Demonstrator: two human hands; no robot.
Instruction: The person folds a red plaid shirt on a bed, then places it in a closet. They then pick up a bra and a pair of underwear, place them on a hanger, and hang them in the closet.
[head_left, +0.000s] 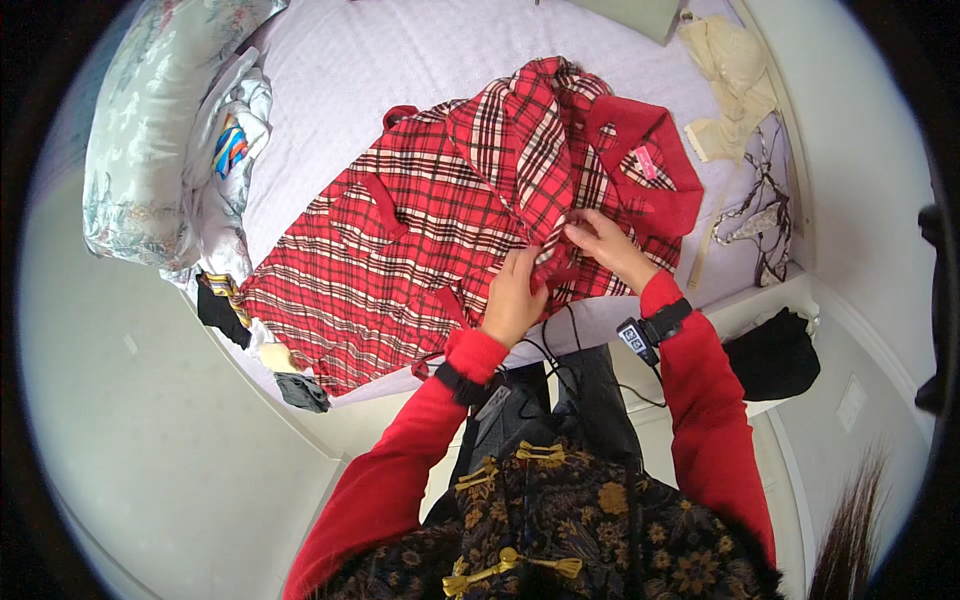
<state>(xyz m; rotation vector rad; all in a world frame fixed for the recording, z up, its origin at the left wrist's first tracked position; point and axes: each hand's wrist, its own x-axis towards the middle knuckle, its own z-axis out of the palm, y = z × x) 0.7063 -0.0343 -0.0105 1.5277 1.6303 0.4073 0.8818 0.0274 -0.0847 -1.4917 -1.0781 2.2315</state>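
A red plaid collared garment (420, 225) with black and white lines lies spread on the bed, its red collar (679, 180) towards the right. One sleeve is folded across its upper part. At the near edge, my left hand (515, 294) pinches the plaid cloth near a red cuff, with the fingertips partly hidden by fabric. Just to the right, my right hand (606, 244) holds the edge of the same cloth between thumb and fingers. The two hands are close together but apart. A red patch pocket edge shows left of the middle.
A rolled floral quilt (142, 165) and crumpled white cloth (251, 105) lie at the left. Beige bras (731, 75) and a braided strap (761, 217) lie at the right. Black cloth (772, 356) rests by the bed's near right corner. Dark cables hang before my legs.
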